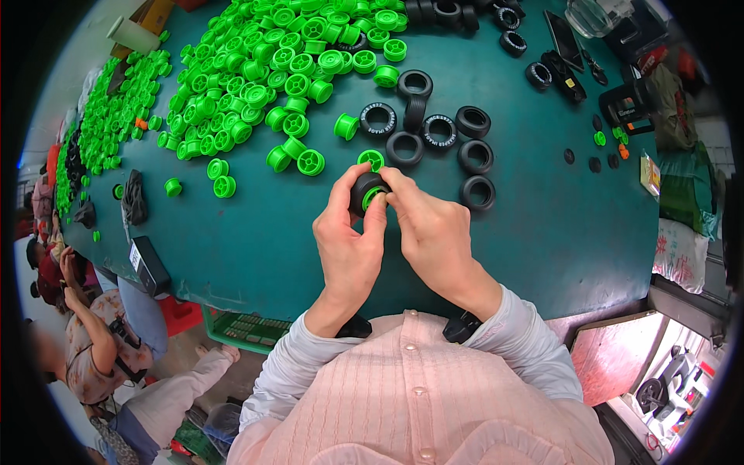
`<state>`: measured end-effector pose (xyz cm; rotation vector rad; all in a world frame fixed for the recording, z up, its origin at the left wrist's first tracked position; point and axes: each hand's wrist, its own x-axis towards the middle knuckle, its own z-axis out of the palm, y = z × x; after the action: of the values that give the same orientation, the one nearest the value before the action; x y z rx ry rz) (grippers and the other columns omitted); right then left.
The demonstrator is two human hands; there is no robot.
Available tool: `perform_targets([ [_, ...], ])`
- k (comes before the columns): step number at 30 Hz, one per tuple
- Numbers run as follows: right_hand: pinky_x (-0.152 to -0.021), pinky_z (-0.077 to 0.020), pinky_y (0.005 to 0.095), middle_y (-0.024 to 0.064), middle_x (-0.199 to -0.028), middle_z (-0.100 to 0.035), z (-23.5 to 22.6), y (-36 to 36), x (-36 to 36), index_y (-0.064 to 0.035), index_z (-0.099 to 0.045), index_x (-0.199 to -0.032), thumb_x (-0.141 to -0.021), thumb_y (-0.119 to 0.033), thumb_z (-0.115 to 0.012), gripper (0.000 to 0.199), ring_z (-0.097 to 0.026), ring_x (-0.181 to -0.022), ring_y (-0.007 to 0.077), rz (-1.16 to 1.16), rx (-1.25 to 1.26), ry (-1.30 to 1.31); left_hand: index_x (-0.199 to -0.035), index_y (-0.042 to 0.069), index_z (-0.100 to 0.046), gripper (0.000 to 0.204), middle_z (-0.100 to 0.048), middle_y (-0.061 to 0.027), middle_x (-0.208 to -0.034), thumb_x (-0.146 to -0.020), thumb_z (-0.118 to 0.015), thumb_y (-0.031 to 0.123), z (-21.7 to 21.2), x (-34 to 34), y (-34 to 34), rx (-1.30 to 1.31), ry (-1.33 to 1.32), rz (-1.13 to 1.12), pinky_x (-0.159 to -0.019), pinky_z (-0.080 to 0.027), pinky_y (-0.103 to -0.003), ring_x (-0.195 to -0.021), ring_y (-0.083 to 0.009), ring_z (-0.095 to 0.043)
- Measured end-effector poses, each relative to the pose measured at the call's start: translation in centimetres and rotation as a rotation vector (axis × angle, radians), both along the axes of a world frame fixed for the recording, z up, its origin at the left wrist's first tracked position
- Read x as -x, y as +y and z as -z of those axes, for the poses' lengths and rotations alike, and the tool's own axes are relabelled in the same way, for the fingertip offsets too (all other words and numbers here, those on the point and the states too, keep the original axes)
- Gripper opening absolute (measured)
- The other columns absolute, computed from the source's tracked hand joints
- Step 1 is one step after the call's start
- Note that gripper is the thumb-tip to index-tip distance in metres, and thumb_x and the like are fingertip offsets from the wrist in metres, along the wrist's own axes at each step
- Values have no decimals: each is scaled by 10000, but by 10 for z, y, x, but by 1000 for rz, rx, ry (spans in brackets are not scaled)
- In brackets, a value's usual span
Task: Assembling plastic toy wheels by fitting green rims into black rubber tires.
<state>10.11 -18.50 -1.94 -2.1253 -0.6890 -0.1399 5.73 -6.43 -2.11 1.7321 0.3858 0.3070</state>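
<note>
Between my two hands is a small black rubber tire [360, 188] with a bright green wheel rim [372, 197] inside it. My left hand [346, 225] grips the tire from the left, thumb in front and fingers over the top. From the right, my right hand [431, 221] presses its fingertips and thumb against the tire and rim. How far the rim sits inside the tire is partly hidden by my fingers. Just beyond my fingertips lies a loose green rim [371, 160]. Several loose black tires [404, 149] lie beyond my right hand.
A large heap of green rims [256, 93] spreads over the far left of the green table [271, 240]. More tires [447, 14] lie at the far edge. A phone [563, 39] and a black box [149, 265] also rest there. Other people [101, 341] are at the left.
</note>
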Motion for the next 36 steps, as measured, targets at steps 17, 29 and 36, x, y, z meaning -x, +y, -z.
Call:
perform_targets([
  [17,-540,-501,358,105,-828,-692,1,3,5,0,-534,-1261,-834,-14,-639,440,-684,-681,234,3,269,-123,-1345,-29,-520,384,-668,-87,-1118,-968,-585,-3,8,-2,11,239,28,164,-853,-529,-238,-962,-104,-624],
  [29,-518,-509,368,97,-743,-681,3,-2,0,-16,-537,-1221,-858,-24,-612,371,-693,-647,247,-24,105,-49,-1366,-35,-487,417,-638,-72,-1118,-959,-576,-20,5,-4,11,341,-51,159,-872,-540,-251,-969,-95,-623],
  [36,-509,-494,387,118,-723,-671,7,6,5,-16,-539,-1224,-861,-21,-621,372,-681,-618,283,54,151,-48,-1322,-20,-530,368,-632,-47,-1086,-959,-590,-13,6,-3,8,343,10,151,-813,-517,-212,-940,-66,-602],
])
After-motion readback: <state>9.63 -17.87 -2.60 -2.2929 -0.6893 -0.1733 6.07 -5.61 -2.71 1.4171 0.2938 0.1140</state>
